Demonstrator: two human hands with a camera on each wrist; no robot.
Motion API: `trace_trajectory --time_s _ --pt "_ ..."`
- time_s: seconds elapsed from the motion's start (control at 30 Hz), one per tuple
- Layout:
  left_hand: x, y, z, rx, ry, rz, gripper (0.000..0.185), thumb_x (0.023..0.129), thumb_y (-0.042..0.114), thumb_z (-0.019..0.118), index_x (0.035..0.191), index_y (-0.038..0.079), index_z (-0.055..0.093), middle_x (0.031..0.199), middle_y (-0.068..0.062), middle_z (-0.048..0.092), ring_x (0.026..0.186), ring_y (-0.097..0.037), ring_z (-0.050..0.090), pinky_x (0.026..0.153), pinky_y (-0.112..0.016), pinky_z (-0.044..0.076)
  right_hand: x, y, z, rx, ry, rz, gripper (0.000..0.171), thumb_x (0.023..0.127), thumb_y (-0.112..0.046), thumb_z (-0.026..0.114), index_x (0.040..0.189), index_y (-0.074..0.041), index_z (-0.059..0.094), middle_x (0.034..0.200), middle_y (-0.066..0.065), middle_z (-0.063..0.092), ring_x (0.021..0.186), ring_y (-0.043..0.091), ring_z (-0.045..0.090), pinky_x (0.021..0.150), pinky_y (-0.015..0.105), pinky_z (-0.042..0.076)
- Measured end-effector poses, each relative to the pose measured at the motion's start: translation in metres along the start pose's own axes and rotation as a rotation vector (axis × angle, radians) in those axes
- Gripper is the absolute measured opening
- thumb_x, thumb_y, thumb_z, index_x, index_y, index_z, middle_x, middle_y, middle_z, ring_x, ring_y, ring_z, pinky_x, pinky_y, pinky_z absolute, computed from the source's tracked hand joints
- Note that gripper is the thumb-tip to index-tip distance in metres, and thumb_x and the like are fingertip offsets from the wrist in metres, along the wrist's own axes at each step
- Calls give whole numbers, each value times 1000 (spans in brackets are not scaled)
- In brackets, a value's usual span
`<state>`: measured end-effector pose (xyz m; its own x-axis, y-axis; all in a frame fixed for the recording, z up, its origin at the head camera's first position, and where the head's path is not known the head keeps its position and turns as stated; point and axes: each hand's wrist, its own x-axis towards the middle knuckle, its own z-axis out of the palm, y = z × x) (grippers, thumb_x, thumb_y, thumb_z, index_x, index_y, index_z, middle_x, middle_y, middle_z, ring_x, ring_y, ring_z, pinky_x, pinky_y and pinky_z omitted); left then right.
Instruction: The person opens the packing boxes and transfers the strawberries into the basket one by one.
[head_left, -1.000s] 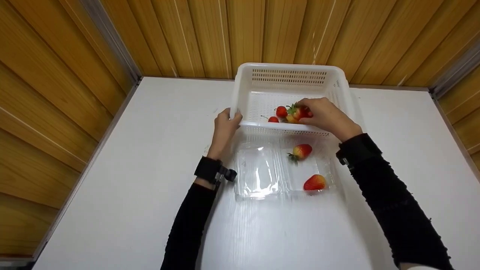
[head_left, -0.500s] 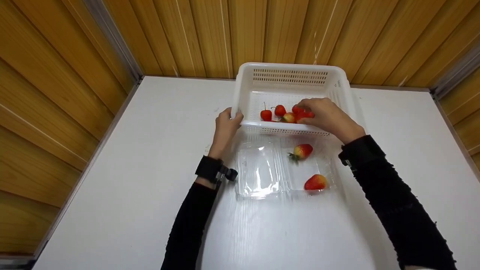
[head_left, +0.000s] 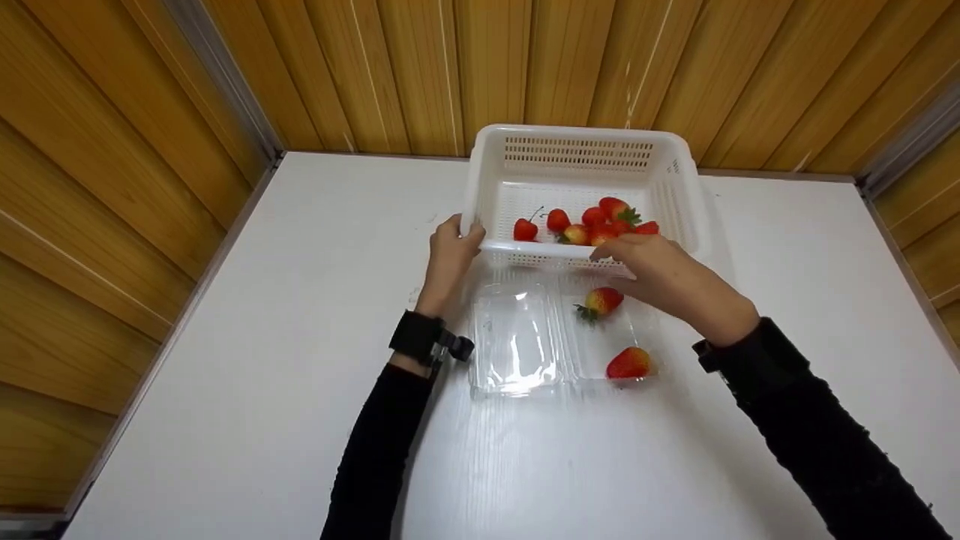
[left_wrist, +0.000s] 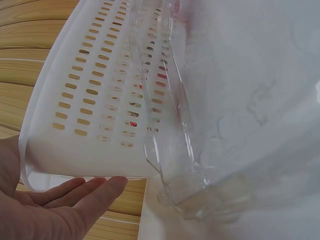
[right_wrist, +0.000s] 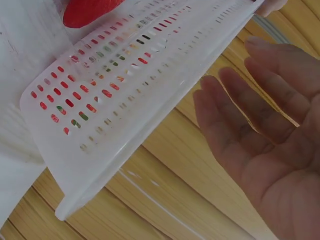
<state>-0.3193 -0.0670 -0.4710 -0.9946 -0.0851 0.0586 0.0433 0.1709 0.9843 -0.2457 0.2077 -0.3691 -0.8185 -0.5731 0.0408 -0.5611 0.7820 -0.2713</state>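
A person's left hand [head_left: 448,259] grips the near-left rim of a white perforated basket [head_left: 581,154] on the counter [head_left: 225,360]. The right hand [head_left: 660,276] hovers empty, fingers relaxed, above a clear clamshell tray [head_left: 525,360]. The strawberries [head_left: 600,223] inside the basket look soft and bruisable; best pinched lightly around the body.

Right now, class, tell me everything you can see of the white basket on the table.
The white basket looks like moulded plastic: rectangular, with a rolled rim and walls pierced by rows of small slots. It stands at the far side of the white table, against the wooden wall, its near wall next to a clear clamshell tray. Strawberries and cherries lie inside. The left hand holds its near left corner; the right hand hovers open at its near rim, holding nothing.
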Motion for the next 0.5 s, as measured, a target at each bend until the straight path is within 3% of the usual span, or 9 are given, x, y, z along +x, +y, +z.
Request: trace_trajectory --time_s 0.17,0.33,0.5 --pt "-1 0 0 -43 -9 -9 29 87 18 55 107 -2 61 102 -10 63 91 -15 58 78 -28 53 -26 -9 9 -30 -98 14 36 75 -6 78 109 -5 66 104 11 67 93 27 62 81 44 55" --pt "-2 0 1 -67 -21 -23 31 87 19 55 109 -3 60 106 -11 63 94 -16 57 80 -29 53 -55 -9 21 -19 -167 88 38 76 -7 77 112 -5 64 105 13 66 89 27 63 77 43 56" --pt "-1 -1 1 -51 -8 -29 33 88 20 55 110 -4 60 108 -12 63 95 -17 56 79 -29 52 -65 -10 31 5 -234 156 37 80 -7 73 114 -3 63 109 16 64 93 29 61 78 43 55"
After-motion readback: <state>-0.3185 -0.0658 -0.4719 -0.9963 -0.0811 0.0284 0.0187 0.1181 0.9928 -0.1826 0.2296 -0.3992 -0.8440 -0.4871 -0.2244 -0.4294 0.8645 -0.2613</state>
